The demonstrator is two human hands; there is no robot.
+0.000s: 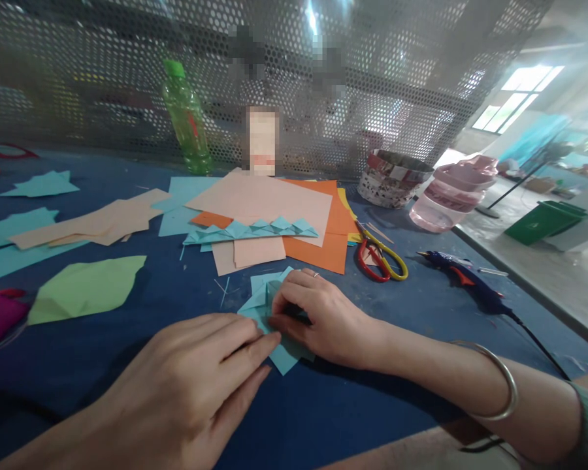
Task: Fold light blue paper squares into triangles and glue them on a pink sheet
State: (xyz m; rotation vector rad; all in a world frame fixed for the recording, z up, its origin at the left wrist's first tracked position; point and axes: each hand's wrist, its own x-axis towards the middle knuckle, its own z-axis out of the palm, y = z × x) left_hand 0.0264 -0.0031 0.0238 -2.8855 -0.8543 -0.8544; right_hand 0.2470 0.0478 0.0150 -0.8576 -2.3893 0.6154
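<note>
A folded piece of light blue paper (283, 356) lies on the dark blue table (353, 418) in front of me. My left hand (196, 385) lies flat with its fingers stretched out, the fingertips pressing on the paper's left edge. My right hand (318, 320) rests on top of the paper with fingers curled and pressed together, pinching a fold. A ring and a metal bangle (500, 385) are on my right hand and wrist.
Behind lie sheets of orange (323, 251), peach and blue paper with a row of folded blue triangles (255, 230). Scissors (379, 258) and a blue glue gun (465, 277) lie right. A green bottle (186, 117), woven basket (394, 176), pink jar (453, 192), green paper (85, 287).
</note>
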